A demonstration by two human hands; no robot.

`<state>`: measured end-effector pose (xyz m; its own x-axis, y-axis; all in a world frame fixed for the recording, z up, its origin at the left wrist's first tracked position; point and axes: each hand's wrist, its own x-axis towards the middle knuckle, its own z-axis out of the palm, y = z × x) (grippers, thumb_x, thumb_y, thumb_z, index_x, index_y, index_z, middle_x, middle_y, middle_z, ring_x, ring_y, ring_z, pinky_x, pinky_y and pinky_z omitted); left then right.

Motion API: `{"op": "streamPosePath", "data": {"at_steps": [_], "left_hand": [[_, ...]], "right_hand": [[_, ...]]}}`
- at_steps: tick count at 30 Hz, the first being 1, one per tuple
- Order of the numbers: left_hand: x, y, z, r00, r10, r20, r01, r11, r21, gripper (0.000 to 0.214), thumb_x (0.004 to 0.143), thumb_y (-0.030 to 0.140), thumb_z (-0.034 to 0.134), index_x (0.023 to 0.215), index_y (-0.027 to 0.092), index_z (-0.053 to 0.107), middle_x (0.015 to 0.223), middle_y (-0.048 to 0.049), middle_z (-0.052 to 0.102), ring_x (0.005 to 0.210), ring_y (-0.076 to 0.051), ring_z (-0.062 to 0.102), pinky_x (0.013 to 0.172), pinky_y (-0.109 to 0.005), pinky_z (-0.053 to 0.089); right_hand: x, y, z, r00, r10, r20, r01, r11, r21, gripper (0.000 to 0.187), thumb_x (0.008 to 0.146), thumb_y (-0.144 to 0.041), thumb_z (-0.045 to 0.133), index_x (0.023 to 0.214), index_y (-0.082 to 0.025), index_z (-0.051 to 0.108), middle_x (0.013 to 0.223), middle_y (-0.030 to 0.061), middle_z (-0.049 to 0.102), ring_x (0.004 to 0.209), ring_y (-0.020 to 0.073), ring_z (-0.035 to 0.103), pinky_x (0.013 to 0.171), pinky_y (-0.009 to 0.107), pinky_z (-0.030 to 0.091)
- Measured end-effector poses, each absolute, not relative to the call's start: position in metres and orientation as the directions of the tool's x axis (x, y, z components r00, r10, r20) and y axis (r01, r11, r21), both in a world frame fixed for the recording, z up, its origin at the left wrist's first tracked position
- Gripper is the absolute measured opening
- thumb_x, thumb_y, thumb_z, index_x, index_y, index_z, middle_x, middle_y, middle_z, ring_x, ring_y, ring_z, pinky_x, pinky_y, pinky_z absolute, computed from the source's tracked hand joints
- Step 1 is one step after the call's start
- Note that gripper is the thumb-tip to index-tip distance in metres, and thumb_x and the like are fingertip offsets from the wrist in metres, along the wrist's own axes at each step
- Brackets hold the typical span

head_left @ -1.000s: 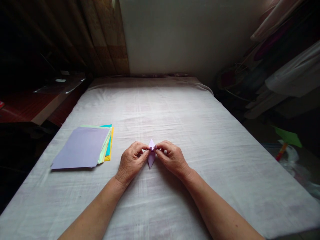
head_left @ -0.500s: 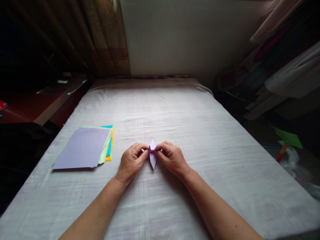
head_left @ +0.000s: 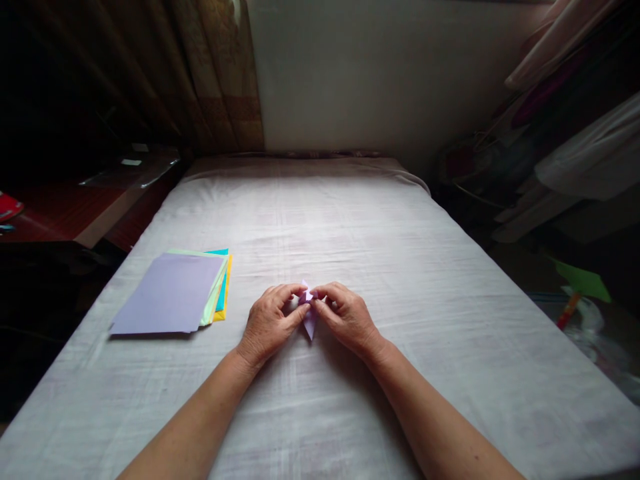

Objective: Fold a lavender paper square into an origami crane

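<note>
A small folded lilac paper piece (head_left: 309, 320) sits between my two hands on the white sheet (head_left: 350, 220). My left hand (head_left: 267, 323) pinches its upper left side with thumb and fingers closed. My right hand (head_left: 345, 317) pinches the upper right side the same way. The pointed lower tip of the paper shows below my fingers; its top is mostly covered by them.
A stack of coloured paper sheets (head_left: 173, 293), lilac on top with green, teal and yellow edges, lies to the left of my hands. A dark wooden table (head_left: 75, 213) stands past the left edge. Clothes and clutter (head_left: 575, 167) fill the right side.
My fingers have closed further over the top of the folded paper, so less of its upper point shows. The hands stay in nearly the same spot.
</note>
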<state>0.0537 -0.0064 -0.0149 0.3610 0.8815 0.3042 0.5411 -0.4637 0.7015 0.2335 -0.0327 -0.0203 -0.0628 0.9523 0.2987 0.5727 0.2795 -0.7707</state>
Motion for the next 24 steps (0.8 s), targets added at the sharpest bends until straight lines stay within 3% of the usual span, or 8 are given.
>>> {"op": "streamPosePath", "data": {"at_steps": [6,10,14,24], "left_hand": [[0.056,-0.006,-0.018,0.329,0.886,0.326,0.535,-0.459,0.709,0.012,0.086,0.024,0.063,0.098,0.025,0.064,0.094,0.0004,0.069,0.084,-0.016,0.064,0.077,-0.029,0.052],[0.059,-0.009,-0.015,0.241,0.867,0.436,0.612,-0.484,0.626,0.012,0.087,0.022,0.06,0.099,0.023,0.061,0.094,-0.0022,0.067,0.087,-0.018,0.062,0.078,-0.03,0.051],[0.062,-0.015,-0.011,0.347,0.813,0.468,0.61,-0.575,0.546,0.008,0.091,0.023,0.057,0.093,0.023,0.065,0.088,-0.0027,0.066,0.086,-0.018,0.061,0.081,-0.031,0.049],[0.063,-0.018,-0.012,0.365,0.81,0.458,0.601,-0.581,0.548,0.01,0.089,0.024,0.061,0.098,0.022,0.066,0.092,-0.0035,0.067,0.087,-0.018,0.061,0.08,-0.031,0.049]], "right_hand": [[0.232,-0.032,-0.019,-0.037,0.935,0.352,0.48,0.325,-0.815,0.014,0.088,-0.023,0.058,0.087,-0.022,0.071,0.08,0.0032,0.07,0.07,0.014,0.063,0.066,0.025,0.048],[0.23,-0.035,-0.019,0.017,0.945,0.325,0.486,0.277,-0.829,0.013,0.087,-0.024,0.058,0.086,-0.022,0.071,0.079,0.0022,0.071,0.066,0.0128,0.062,0.062,0.024,0.048],[0.23,-0.037,-0.018,0.002,0.943,0.333,0.457,0.295,-0.839,0.014,0.087,-0.026,0.059,0.09,-0.022,0.071,0.084,0.003,0.073,0.069,0.0137,0.064,0.064,0.025,0.051],[0.231,-0.036,-0.02,-0.004,0.939,0.345,0.372,0.322,-0.87,0.015,0.088,-0.025,0.059,0.094,-0.023,0.073,0.088,0.004,0.074,0.076,0.0158,0.068,0.069,0.027,0.053]]}}
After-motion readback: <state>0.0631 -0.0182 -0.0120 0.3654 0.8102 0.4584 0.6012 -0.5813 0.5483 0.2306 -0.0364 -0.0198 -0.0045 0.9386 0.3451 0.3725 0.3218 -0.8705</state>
